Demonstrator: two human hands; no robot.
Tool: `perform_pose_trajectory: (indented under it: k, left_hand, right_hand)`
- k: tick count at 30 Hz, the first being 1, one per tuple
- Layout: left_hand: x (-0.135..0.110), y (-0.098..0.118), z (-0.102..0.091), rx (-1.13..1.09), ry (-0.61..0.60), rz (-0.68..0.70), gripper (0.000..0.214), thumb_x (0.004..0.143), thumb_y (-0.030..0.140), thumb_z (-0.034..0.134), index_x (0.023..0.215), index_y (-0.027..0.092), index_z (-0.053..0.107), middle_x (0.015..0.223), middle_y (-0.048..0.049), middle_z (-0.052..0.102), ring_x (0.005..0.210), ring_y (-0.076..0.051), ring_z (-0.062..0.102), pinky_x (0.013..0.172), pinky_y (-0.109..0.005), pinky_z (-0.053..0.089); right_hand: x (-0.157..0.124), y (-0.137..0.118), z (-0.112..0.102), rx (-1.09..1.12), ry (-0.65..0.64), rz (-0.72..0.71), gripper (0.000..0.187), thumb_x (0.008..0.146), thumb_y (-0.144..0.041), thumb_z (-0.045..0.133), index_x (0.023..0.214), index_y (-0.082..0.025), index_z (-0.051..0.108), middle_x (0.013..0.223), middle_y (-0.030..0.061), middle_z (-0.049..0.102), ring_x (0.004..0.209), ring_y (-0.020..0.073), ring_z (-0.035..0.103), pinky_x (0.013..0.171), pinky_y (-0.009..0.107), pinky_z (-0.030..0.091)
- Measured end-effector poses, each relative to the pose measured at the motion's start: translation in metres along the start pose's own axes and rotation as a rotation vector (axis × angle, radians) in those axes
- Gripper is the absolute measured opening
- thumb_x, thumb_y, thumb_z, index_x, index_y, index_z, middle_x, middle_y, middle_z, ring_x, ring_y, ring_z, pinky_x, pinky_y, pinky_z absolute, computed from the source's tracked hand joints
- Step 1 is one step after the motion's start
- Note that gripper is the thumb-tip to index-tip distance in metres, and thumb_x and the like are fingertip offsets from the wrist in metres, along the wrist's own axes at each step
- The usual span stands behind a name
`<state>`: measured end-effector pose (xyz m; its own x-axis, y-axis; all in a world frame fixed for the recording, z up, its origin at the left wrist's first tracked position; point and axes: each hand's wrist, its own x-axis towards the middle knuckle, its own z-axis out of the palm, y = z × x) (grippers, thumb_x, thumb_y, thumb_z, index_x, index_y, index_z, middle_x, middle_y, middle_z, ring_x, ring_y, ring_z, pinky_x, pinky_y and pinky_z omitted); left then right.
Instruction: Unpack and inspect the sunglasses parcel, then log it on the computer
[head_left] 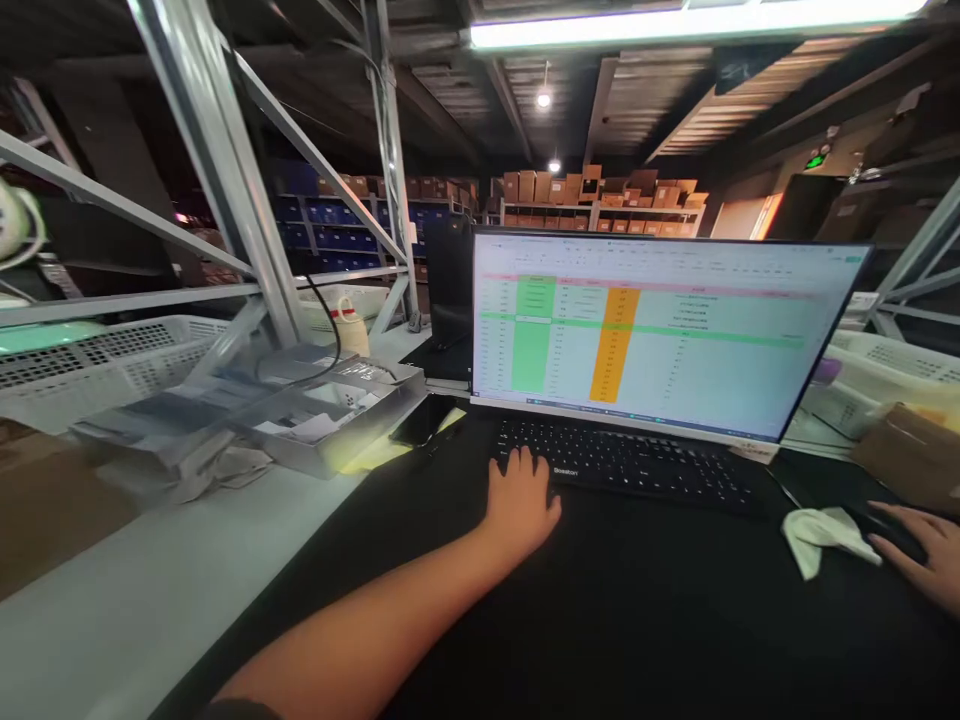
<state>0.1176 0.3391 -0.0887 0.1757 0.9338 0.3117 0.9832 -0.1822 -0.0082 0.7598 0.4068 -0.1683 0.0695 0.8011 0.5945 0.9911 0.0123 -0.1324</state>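
My left hand [517, 508] rests at the left end of a black keyboard [630, 464], its fingers stretched out over the keys and thumb apart. At the right edge of the view, my right hand [930, 555] is closed over a dark computer mouse [892, 528], partly cut off by the frame. A crumpled white tissue [825, 535] lies just left of the mouse. Behind the keyboard stands a monitor [686, 345] showing a spreadsheet with a green column, an orange column and one row lit green.
A black desk mat [637, 610] lies under both hands. To the left are a dark phone [424, 420] on yellow paper, a grey tray [330, 430] of paper pieces and a metal rack post [232, 160]. A cardboard box [911, 455] and white basket [900, 365] stand right.
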Motion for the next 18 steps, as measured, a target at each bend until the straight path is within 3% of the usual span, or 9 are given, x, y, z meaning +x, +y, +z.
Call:
perform_pose_trajectory:
  k: [3,7,12,18]
  left_hand:
    - [0.001,0.001,0.002,0.015,0.010,-0.002,0.059,0.097,0.042,0.049,0.147,0.011,0.051,0.157,-0.0242,0.046,0.145,-0.039,0.043,0.115,-0.066,0.036]
    - [0.004,0.002,0.002,0.017,0.000,-0.005,0.058,0.097,0.040,0.049,0.147,0.011,0.051,0.158,-0.0240,0.044,0.147,-0.037,0.040,0.117,-0.064,0.035]
    - [0.006,0.004,0.000,-0.051,-0.049,-0.062,0.066,0.096,0.039,0.053,0.154,0.013,0.041,0.167,-0.0268,0.025,0.151,-0.040,0.034,0.117,-0.063,0.034]
    - [0.009,0.004,-0.003,-0.096,-0.084,-0.041,0.068,0.094,0.047,0.055,0.156,0.025,0.040,0.171,-0.0229,0.014,0.152,-0.043,0.029,0.114,-0.068,0.033]
  right_hand:
    - [-0.003,-0.019,-0.014,-0.004,-0.136,0.077,0.078,0.078,-0.073,0.039,0.131,-0.023,0.067,0.131,0.0236,0.065,0.126,0.0369,0.058,0.103,0.047,0.047]
    - [-0.005,-0.025,-0.019,-0.065,-0.187,0.097,0.078,0.082,-0.066,0.036,0.140,-0.018,0.060,0.137,0.0216,0.060,0.131,0.0322,0.053,0.107,0.043,0.045]
    - [-0.007,-0.018,-0.014,-0.082,-0.184,0.081,0.076,0.084,-0.064,0.038,0.141,-0.019,0.059,0.138,0.0193,0.060,0.130,0.0322,0.052,0.105,0.044,0.045]
    - [-0.007,-0.009,-0.006,0.028,-0.085,0.035,0.087,0.083,-0.079,0.038,0.136,-0.017,0.065,0.129,0.0277,0.063,0.122,0.0343,0.056,0.102,0.046,0.044]
